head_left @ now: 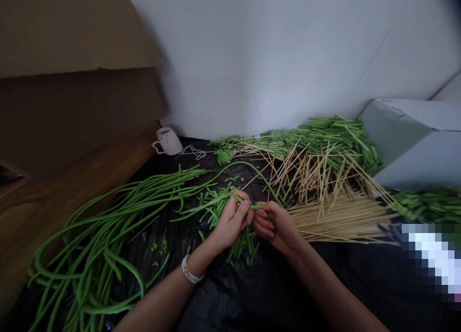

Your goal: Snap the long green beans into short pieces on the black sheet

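starting at the left edge of the black sheet (234, 298), i see on my feed a heap of long green beans (90, 274) looping from the near left corner toward the middle. beyond that edge a cardboard box (72, 34) looms over a wooden surface (133, 154). by the far left corner stands a white mug (171, 142), handle to the left, with a tangle of white string (194, 152) just right of it. short cut pieces (212, 202) lie scattered mid-sheet, around and below the hands.

i have the fingers of the left hand (232, 217) closed on a held bean (256, 206), raised over the middle of the sheet; the right hand (279, 224), just beside it, pinches the same bean with curled fingers. right of that, wooden sticks (334, 216) lie partly aligned, partly crisscrossed. stacked bean lengths (324, 135) line the far edge, reaching a white box (406, 140) at the far right corner.
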Available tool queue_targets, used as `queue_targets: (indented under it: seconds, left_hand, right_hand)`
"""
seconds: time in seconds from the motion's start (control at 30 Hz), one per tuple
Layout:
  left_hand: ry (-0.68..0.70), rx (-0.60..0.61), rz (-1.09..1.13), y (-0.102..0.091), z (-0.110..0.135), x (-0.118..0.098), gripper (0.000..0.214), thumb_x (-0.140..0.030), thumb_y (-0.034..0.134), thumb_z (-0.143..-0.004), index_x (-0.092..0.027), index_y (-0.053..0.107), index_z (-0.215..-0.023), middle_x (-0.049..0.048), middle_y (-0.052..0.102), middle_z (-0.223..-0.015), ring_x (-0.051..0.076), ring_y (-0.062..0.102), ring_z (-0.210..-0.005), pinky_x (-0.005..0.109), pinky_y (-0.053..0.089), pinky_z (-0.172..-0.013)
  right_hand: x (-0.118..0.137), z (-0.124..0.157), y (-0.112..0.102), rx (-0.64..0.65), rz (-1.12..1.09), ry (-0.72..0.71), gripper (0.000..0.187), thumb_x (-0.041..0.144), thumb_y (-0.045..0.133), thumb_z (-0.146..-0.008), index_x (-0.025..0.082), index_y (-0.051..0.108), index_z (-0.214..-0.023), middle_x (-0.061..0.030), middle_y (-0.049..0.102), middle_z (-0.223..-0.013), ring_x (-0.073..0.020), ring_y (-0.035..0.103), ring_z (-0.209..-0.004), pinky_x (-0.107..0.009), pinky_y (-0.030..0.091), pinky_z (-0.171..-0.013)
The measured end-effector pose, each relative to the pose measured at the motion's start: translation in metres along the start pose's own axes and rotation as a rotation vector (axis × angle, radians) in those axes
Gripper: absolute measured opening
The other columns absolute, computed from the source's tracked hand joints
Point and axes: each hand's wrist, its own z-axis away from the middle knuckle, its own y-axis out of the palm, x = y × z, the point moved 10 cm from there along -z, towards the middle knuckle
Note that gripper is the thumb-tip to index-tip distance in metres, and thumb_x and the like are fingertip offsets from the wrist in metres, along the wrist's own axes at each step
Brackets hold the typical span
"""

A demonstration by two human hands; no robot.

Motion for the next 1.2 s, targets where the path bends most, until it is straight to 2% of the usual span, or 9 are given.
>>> queue_targets:
  seconds: [0.13, 0.23, 0.3, 0.4, 0.5, 0.67, 0.93, 1.1, 1.2]
  left_hand:
    - [0.011, -0.036, 0.116, -0.006, -0.006, -0.004, 0.032, -0.051, 0.045, -0.093, -0.021, 0.040, -0.082, -0.0087, 0.041, -0.051, 0.007, 0.029, -0.040, 0.020, 0.022, -0.041]
    - [0.010, -0.098, 0.152, -0.017, -0.009, -0.007, 0.035, -0.051, 0.042, -0.094, -0.021, 0.040, -0.077, -0.0074, 0.040, -0.051, 0.007, 0.029, -0.041, 0.021, 0.022, -0.042]
    - [-0.017, -0.079, 0.064, -0.018, -0.009, -0.007, 0.038, -0.051, 0.043, -0.093, -0.020, 0.041, -0.073, -0.0063, 0.041, -0.051, 0.007, 0.030, -0.042, 0.022, 0.022, -0.043]
    - [-0.095, 0.061, -0.169, -0.006, -0.006, -0.001, 0.042, -0.052, 0.044, -0.093, -0.018, 0.045, -0.066, -0.0038, 0.044, -0.054, 0.009, 0.035, -0.048, 0.023, 0.028, -0.048]
    - [-0.144, 0.225, -0.365, 0.011, 0.001, 0.006, 0.041, -0.048, 0.045, -0.092, -0.018, 0.046, -0.064, -0.0033, 0.045, -0.057, 0.010, 0.037, -0.053, 0.024, 0.029, -0.051]
    - [-0.106, 0.326, -0.473, 0.020, 0.005, 0.005, 0.036, -0.042, 0.048, -0.091, -0.018, 0.052, -0.065, -0.0016, 0.046, -0.062, 0.012, 0.038, -0.057, 0.025, 0.027, -0.052]
    - [-0.092, 0.054, -0.281, -0.005, -0.004, 0.008, 0.049, -0.058, 0.044, -0.089, -0.018, 0.046, -0.061, -0.0037, 0.041, -0.053, 0.010, 0.035, -0.051, 0.024, 0.027, -0.051]
    - [-0.181, -0.129, 0.095, -0.023, -0.009, 0.021, 0.049, -0.064, 0.051, -0.083, -0.019, 0.043, -0.065, -0.0064, 0.038, -0.047, 0.007, 0.028, -0.041, 0.021, 0.019, -0.041]
    - [-0.171, -0.246, 0.257, -0.041, -0.013, 0.015, 0.048, -0.062, 0.056, -0.082, -0.019, 0.041, -0.067, -0.0079, 0.036, -0.047, 0.005, 0.025, -0.038, 0.019, 0.018, -0.039]
  right_hand:
    - [0.022, 0.004, -0.009, -0.030, 0.011, -0.105, 0.026, 0.034, 0.046, -0.074, 0.024, 0.033, -0.054, 0.0099, 0.021, -0.039, -0.0074, 0.016, -0.033, -0.024, 0.017, -0.037]
    - [0.044, 0.005, -0.031, -0.171, 0.101, -0.249, 0.024, 0.037, 0.047, -0.075, 0.025, 0.037, -0.056, 0.0095, 0.023, -0.041, -0.0090, 0.022, -0.035, -0.024, 0.023, -0.038]
    - [0.059, 0.009, -0.046, -0.339, 0.283, -0.378, 0.015, 0.037, 0.053, -0.074, 0.023, 0.054, -0.069, 0.0059, 0.044, -0.050, -0.0115, 0.041, -0.045, -0.026, 0.037, -0.047]
    - [0.079, 0.020, -0.043, -0.489, 0.675, -0.590, 0.030, 0.036, 0.062, -0.074, 0.022, 0.066, -0.100, -0.0050, 0.068, -0.096, -0.0198, 0.060, -0.090, -0.035, 0.047, -0.081]
    - [0.075, 0.017, -0.021, -0.362, 0.862, -0.621, 0.030, 0.043, 0.053, -0.086, 0.021, 0.070, -0.099, -0.0076, 0.068, -0.105, -0.0216, 0.059, -0.103, -0.039, 0.041, -0.095]
    - [0.059, 0.012, -0.006, -0.175, 0.812, -0.493, 0.028, 0.044, 0.059, -0.084, 0.019, 0.070, -0.078, -0.0024, 0.067, -0.079, -0.0178, 0.060, -0.081, -0.031, 0.046, -0.078]
    - [0.066, 0.012, -0.029, -0.341, 0.629, -0.500, 0.024, 0.043, 0.072, -0.072, 0.019, 0.069, -0.072, 0.0011, 0.064, -0.067, -0.0144, 0.057, -0.066, -0.029, 0.045, -0.066]
    - [0.055, 0.015, -0.008, -0.285, 0.666, -0.571, 0.017, 0.039, 0.071, -0.074, 0.022, 0.070, -0.074, -0.0019, 0.070, -0.075, -0.0178, 0.063, -0.075, -0.033, 0.050, -0.074]
    - [0.038, 0.013, 0.014, -0.150, 0.716, -0.571, 0.011, 0.034, 0.071, -0.075, 0.022, 0.072, -0.075, -0.0032, 0.071, -0.078, -0.0186, 0.065, -0.078, -0.034, 0.050, -0.076]
